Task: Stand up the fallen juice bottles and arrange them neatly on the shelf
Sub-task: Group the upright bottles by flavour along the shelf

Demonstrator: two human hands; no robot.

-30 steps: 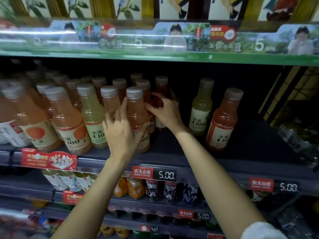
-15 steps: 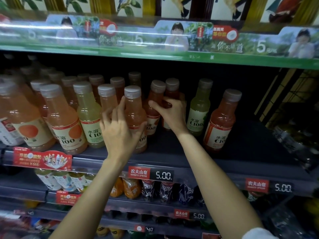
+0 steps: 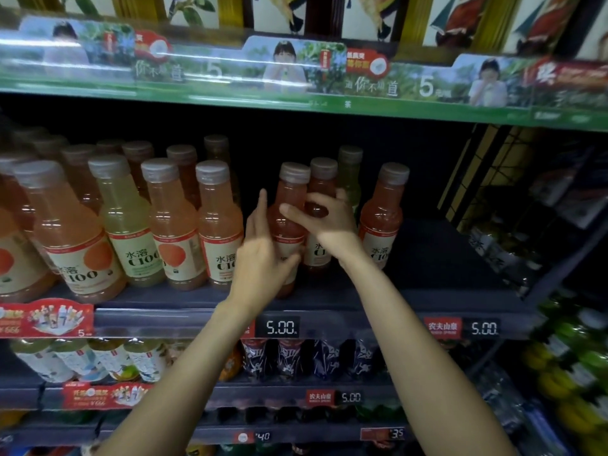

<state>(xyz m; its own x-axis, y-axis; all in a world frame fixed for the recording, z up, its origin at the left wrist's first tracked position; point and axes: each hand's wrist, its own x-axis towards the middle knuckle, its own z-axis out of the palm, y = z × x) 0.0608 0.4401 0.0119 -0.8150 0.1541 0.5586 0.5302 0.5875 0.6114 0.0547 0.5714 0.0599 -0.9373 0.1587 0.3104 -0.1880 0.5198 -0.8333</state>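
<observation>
Juice bottles with grey caps stand upright on the dark middle shelf (image 3: 437, 291). My left hand (image 3: 260, 258) is beside a red juice bottle (image 3: 291, 195) at the shelf front, thumb across its label and index finger straight up along its left side. My right hand (image 3: 329, 218) curls its fingers round the shoulder of a second red bottle (image 3: 324, 174) just behind it, with the thumb lying across the front bottle. A yellow-green bottle (image 3: 350, 169) stands behind my right hand, and another red bottle (image 3: 383, 212) stands to its right.
Rows of orange, pale pink and yellow bottles (image 3: 171, 218) fill the shelf's left half. Bare shelf lies to the right, up to a wire side panel (image 3: 493, 166). Price tags (image 3: 279, 327) line the shelf edge. Lower shelves hold more drinks, and a green banner (image 3: 329, 80) runs overhead.
My left hand has let go of the pale pink bottle and moved right onto the front red bottle. My right hand has brought the two red bottles forward and to the right.
</observation>
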